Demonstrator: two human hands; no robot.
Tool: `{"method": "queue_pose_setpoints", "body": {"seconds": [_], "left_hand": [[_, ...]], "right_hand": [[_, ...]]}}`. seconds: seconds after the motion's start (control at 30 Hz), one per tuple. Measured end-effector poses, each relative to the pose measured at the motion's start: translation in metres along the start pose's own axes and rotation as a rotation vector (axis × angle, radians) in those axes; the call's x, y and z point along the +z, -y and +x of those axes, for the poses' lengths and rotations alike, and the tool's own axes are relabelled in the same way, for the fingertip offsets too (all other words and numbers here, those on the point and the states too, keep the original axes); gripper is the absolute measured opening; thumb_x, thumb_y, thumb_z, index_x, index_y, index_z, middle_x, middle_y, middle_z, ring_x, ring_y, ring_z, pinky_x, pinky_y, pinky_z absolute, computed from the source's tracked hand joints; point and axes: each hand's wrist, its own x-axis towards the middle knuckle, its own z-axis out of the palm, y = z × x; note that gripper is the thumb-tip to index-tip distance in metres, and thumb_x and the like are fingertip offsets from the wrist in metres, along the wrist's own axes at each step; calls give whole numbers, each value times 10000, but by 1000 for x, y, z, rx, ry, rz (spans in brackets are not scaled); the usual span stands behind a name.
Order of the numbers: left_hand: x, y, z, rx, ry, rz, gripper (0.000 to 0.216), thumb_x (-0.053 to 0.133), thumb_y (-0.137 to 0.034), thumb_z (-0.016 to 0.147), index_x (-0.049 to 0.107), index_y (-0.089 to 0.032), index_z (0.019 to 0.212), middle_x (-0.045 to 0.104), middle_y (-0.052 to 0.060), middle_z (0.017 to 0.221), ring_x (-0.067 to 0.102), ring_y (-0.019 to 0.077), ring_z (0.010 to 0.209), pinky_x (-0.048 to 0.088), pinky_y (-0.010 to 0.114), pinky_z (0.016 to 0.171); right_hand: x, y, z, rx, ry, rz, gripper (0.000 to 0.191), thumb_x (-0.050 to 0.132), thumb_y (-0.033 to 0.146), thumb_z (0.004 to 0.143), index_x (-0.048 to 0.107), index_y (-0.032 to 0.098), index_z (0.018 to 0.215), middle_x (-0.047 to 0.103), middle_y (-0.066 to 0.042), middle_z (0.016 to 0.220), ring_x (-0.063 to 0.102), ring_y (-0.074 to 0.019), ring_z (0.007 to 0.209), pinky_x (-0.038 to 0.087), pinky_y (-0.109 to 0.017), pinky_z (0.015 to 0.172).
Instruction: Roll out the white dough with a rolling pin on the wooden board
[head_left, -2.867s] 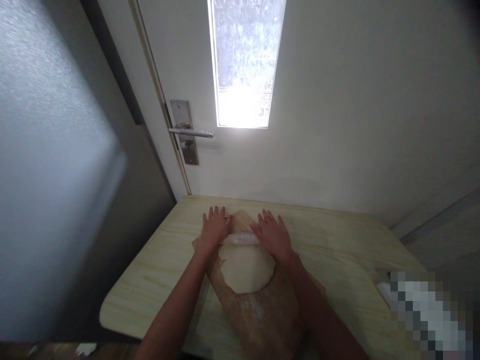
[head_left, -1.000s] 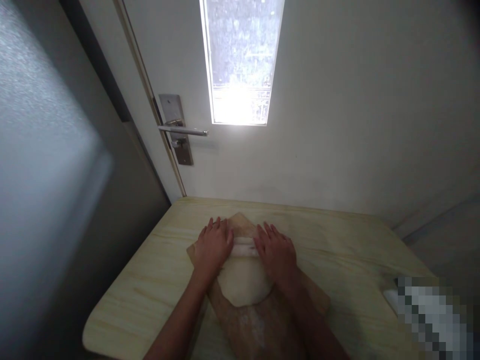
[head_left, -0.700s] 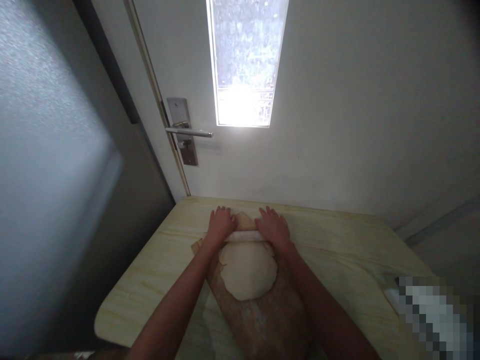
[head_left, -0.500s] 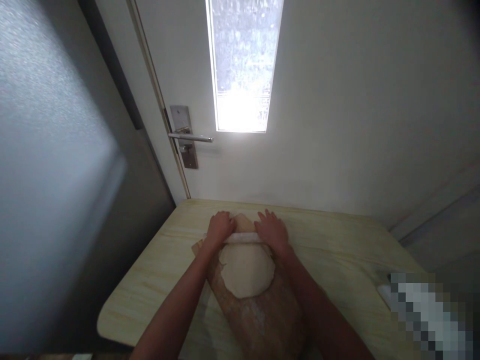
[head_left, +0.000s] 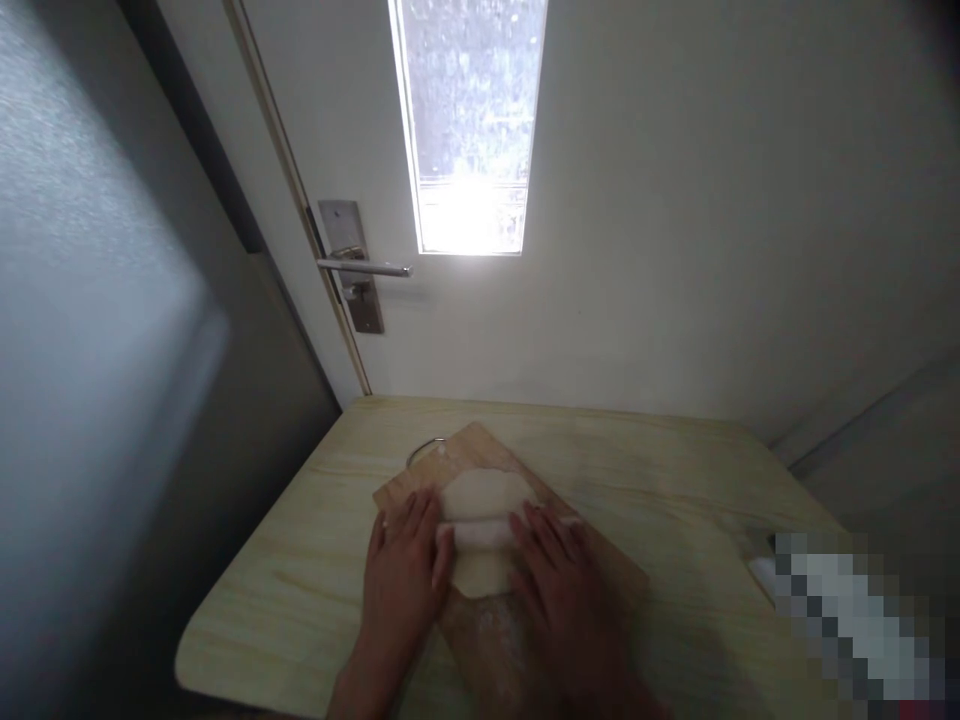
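A pale round sheet of dough (head_left: 487,492) lies on a wooden cutting board (head_left: 474,440). Across its middle runs a whitish rolling pin (head_left: 480,533), floury in look. My left hand (head_left: 405,565) rests on the pin's left end, fingers stretched forward and thumb apart. On the right end lies my right hand (head_left: 559,575), its fingers spread, slightly blurred by motion. Dough shows both beyond the pin and on its near side. The pin's ends are mostly covered by my hands.
The board sits on a light wood-patterned table (head_left: 285,560). Behind it stands a white door (head_left: 645,250) with a metal handle (head_left: 367,267) and a bright glass pane (head_left: 472,120). A grey panel (head_left: 90,350) rises on the left. A pixelated object (head_left: 855,620) is at the right.
Both hands have drawn the rolling pin back towards me, from the dough's far edge to its middle. The board's far end and metal ring now show. The view has shifted slightly.
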Motion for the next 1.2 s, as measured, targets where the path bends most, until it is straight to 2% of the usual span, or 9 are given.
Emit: {"method": "queue_pose_setpoints", "body": {"seconds": [0.1,0.2,0.43,0.6,0.77,0.9,1.07,1.2], "left_hand": [[0,3,-18,9,3,-16,400,275,-330,834,458,-163,1147,504,69,1176,424,205,1106,253,446,944],[1,1,-11,-32,9,2,383,277,-309,832,492,-164,1114,526,71,1150,442,207,1089,253,442,946],[6,7,54,-125,-15,58,357,270,-296,831,530,-194,1054,561,58,1097,465,204,1055,341,335,874],[16,17,104,-236,124,27,385,238,-322,827,563,-175,972,610,84,972,549,202,907,400,300,750],[28,27,135,-237,207,-2,346,302,-325,791,601,-158,838,631,105,878,585,199,797,418,261,634],[29,28,139,-233,192,-2,346,294,-296,791,596,-144,860,624,118,909,576,193,832,410,252,650],[21,24,129,-238,170,-3,349,301,-307,791,601,-144,863,629,117,903,580,198,826,412,264,664],[13,17,103,-225,141,-3,374,271,-325,813,601,-167,892,633,92,919,575,202,847,403,311,742]], "right_hand": [[3,-3,-11,-71,-5,11,451,330,344,836,319,208,1265,326,-29,1317,269,-203,1201,241,-406,951],[2,-7,5,-50,42,56,443,308,336,845,307,211,1269,299,-18,1330,235,-192,1217,211,-419,970],[9,-3,87,64,97,74,420,259,364,857,394,198,1219,416,-42,1263,323,-199,1168,159,-413,974],[23,-4,124,236,158,3,449,222,354,852,374,177,1237,372,-90,1290,301,-233,1177,170,-412,950],[26,-11,144,263,203,0,442,288,325,819,394,182,1224,359,-102,1296,284,-237,1185,184,-412,936],[25,-12,146,261,194,-4,432,297,310,811,429,164,1196,380,-115,1280,308,-247,1169,217,-414,917],[21,-7,135,223,151,-15,418,269,327,832,444,171,1179,384,-117,1276,327,-244,1157,257,-410,891],[10,3,110,163,127,-3,395,220,303,858,554,180,1030,541,-95,1121,447,-196,1050,247,-383,910]]}}
